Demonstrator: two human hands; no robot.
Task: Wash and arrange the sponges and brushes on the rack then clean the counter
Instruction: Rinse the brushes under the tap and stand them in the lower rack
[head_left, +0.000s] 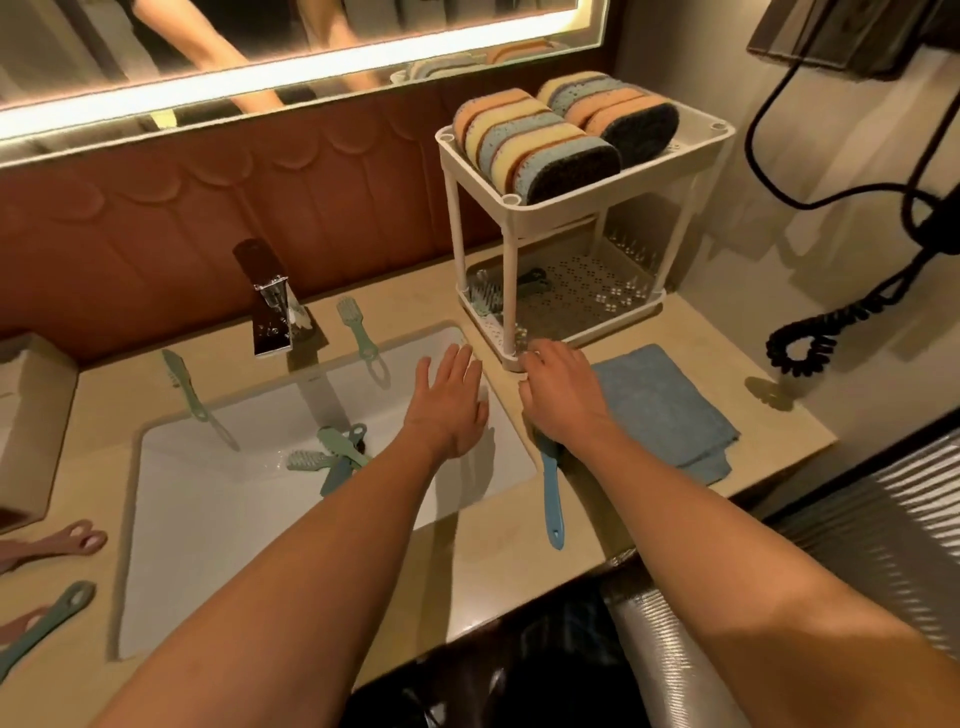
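Beige table (405, 312) under a lit mirror carries a white sink (218, 519) and a two-tier rack (582, 200), with sponges (535, 145) filling its top tier; the right hand (561, 395) sits at the rack's front leg, fingers (535, 364) curled there, and I cannot tell whether they pinch anything; the left hand (449, 410) hovers over the sink, fingers straight and spread, holding nothing; the blue brush (551, 499) lies on the table behind the right fingers, bristle end under that wrist, long axis running toward the person, handle end nearest the body; the right hand is nearer, so it would probably have to draw back to take it; more brushes (332, 452) lie in the sink, behind the left fingers.
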